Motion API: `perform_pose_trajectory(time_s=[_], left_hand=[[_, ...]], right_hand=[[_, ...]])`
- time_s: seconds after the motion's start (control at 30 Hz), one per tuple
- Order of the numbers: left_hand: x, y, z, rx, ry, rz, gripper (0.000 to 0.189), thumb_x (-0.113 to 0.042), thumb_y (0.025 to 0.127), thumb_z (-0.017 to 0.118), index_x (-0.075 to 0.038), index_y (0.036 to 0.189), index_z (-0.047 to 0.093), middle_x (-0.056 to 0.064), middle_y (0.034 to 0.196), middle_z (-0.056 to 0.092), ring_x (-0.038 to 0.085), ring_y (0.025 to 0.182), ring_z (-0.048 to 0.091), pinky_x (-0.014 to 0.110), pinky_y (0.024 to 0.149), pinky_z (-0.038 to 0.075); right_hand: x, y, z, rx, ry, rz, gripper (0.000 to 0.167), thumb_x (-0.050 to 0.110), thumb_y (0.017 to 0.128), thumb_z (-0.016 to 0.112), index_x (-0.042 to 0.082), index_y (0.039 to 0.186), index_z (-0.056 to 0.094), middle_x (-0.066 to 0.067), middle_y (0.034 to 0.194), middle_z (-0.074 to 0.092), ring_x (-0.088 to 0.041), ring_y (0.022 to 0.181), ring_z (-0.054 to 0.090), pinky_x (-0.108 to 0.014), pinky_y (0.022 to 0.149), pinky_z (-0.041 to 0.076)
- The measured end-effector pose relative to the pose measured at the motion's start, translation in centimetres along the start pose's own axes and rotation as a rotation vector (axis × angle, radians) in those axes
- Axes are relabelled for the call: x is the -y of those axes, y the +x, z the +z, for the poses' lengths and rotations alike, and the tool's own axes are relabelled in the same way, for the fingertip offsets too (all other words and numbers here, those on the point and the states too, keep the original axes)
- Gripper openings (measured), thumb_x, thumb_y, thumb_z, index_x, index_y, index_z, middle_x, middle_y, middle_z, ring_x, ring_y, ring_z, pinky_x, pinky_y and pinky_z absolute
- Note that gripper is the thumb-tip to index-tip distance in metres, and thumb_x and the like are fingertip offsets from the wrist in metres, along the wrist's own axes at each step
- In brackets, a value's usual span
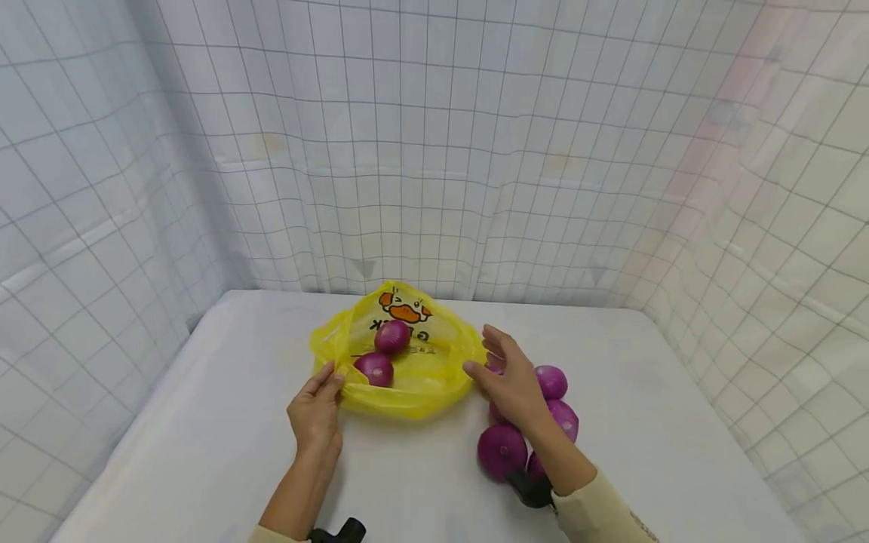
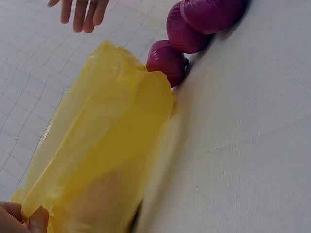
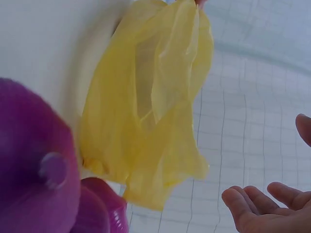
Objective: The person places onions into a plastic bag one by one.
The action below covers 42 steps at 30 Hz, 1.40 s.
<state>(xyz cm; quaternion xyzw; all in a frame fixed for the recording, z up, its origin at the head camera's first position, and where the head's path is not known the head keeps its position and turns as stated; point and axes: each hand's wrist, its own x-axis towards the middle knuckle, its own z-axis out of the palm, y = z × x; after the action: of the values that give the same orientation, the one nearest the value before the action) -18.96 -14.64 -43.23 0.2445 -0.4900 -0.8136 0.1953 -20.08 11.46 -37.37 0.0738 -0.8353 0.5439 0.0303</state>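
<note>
A yellow plastic bag (image 1: 421, 400) with a duck print lies spread with its mouth wide on the table. Two purple onions (image 1: 392, 337) rest inside it. My left hand (image 1: 316, 413) pinches the bag's left rim between thumb and fingers; the left wrist view shows that pinch at its lower left corner. Just past the bag's right rim, my right hand (image 1: 511, 383) hovers with fingers spread apart and nothing in them, over a group of purple onions (image 1: 502, 451) that it partly hides. In the right wrist view, its fingers (image 3: 238, 201) stand apart from the bag.
Several loose onions (image 1: 563, 419) sit together at the right of the bag, close under the right forearm. The white table (image 1: 224, 422) is enclosed by white grid-patterned curtains (image 1: 421, 151) at the back and both sides. Black wrist camera mounts (image 1: 532, 490) hang by the forearms.
</note>
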Motion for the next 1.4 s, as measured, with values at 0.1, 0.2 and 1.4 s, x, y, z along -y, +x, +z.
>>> perform_pose_trajectory(time_s=[0.1,0.2,1.4], left_hand=[[-0.1,0.0,0.0,0.002,0.009,-0.008,0.038,0.001,0.084,0.066,0.001,0.122,0.061,-0.015,0.089,0.066,-0.002,0.079,0.060,0.010,0.069,0.053],[-0.1,0.0,0.0,-0.001,0.009,-0.015,0.038,0.001,0.084,0.066,0.001,0.122,0.060,-0.015,0.091,0.065,-0.001,0.080,0.060,0.010,0.070,0.053],[-0.1,0.0,0.6,0.018,-0.069,-0.052,0.038,0.003,0.084,0.065,0.000,0.122,0.061,-0.012,0.091,0.065,0.000,0.082,0.063,0.012,0.072,0.054]], right_hand=[[-1.5,-1.1,-1.7,-0.030,0.001,0.018,0.072,0.033,0.083,0.072,0.019,0.144,0.036,-0.007,0.144,0.044,-0.030,0.132,0.045,-0.044,0.107,0.042],[-3.1,-2.1,-3.4,-0.056,-0.025,0.057,0.072,0.035,0.084,0.071,0.019,0.144,0.034,-0.007,0.146,0.043,-0.030,0.134,0.043,-0.044,0.109,0.039],[-10.4,-11.3,-5.4,-0.096,-0.570,0.140,0.075,0.036,0.074,0.078,0.006,0.136,0.048,-0.016,0.127,0.053,-0.034,0.115,0.055,-0.054,0.095,0.047]])
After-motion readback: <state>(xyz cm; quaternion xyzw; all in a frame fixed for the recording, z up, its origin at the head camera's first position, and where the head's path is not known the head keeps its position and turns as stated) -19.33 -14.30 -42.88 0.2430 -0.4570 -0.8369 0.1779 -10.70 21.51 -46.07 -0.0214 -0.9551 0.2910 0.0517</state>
